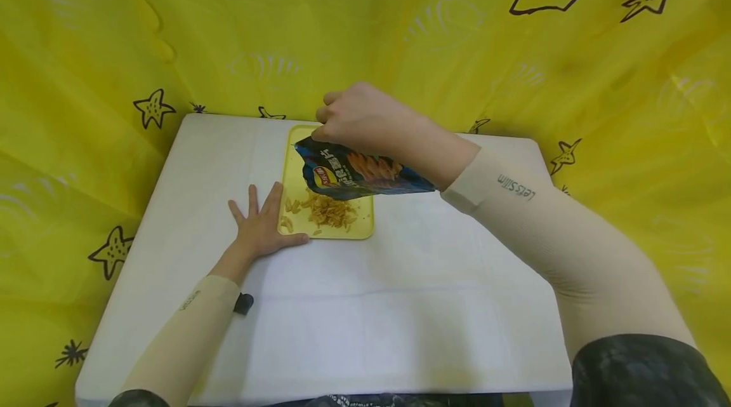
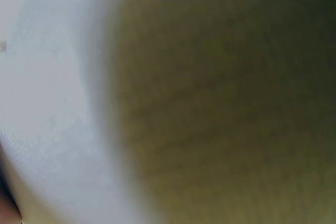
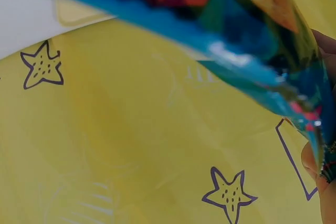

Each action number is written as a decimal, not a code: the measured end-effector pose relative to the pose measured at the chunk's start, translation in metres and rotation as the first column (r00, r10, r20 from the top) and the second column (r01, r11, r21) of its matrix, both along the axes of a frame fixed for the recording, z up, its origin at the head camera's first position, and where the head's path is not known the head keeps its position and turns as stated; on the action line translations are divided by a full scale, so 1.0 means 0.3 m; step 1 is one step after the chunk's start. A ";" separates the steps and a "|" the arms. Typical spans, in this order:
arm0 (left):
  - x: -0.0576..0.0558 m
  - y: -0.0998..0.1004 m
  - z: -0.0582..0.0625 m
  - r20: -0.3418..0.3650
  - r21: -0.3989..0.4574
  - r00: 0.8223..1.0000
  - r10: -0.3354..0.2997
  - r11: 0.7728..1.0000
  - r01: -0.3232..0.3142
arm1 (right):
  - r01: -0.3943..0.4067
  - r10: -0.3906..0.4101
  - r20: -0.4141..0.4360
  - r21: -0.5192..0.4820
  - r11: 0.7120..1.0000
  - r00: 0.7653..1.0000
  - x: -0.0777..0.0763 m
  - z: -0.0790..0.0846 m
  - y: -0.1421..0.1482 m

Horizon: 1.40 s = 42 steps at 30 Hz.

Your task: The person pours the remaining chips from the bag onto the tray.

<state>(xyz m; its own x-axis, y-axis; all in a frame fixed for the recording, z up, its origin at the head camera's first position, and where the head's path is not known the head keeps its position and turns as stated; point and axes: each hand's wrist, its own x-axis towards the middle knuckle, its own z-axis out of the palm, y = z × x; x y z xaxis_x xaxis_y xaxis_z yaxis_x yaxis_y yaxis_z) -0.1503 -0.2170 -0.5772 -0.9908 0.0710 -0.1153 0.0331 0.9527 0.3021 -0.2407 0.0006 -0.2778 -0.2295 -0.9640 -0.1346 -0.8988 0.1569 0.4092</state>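
Note:
A blue chip bag [image 1: 365, 172] hangs tilted over a yellow tray [image 1: 365, 226]. My right hand [image 1: 360, 115] grips the bag by its upper edge. In the right wrist view the shiny bag [image 3: 220, 35] crosses the top, with part of the hand [image 3: 311, 158] at the right edge. A pile of broken chips [image 1: 331, 210] lies on the tray below the bag, with a few loose pieces at the left. My left hand [image 1: 259, 226] has its fingers spread and touches the tray's near left corner. A blurred sleeve [image 2: 220, 98] covers most of the left wrist view.
The tray stands on a white-covered table [image 1: 428, 305], near its far edge. A yellow curtain [image 1: 377, 45] with drawn stars hangs behind and at both sides. A small dark object [image 1: 243, 303] shows beside the left wrist.

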 end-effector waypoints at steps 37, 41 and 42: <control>0.001 0.006 0.009 0.003 0.003 1.000 0.006 1.000 -0.006 | 0.014 -0.014 0.008 -0.037 0.999 1.000 -0.015 -0.002 0.036; 0.000 0.006 0.008 -0.005 0.006 1.000 0.006 1.000 -0.006 | 0.021 -0.021 0.015 -0.049 0.999 1.000 -0.015 0.002 0.044; -0.001 0.005 0.006 -0.003 0.005 1.000 0.006 1.000 -0.006 | 0.022 -0.021 0.019 -0.051 0.998 1.000 -0.016 0.002 0.045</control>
<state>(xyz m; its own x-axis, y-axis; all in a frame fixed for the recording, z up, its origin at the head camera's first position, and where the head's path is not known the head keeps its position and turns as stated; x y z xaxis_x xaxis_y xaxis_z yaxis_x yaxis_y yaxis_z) -0.1505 -0.2155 -0.5754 -0.9916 0.0659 -0.1117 0.0286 0.9513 0.3071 -0.2454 0.0140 -0.2773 -0.2486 -0.9645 -0.0892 -0.9023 0.1972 0.3833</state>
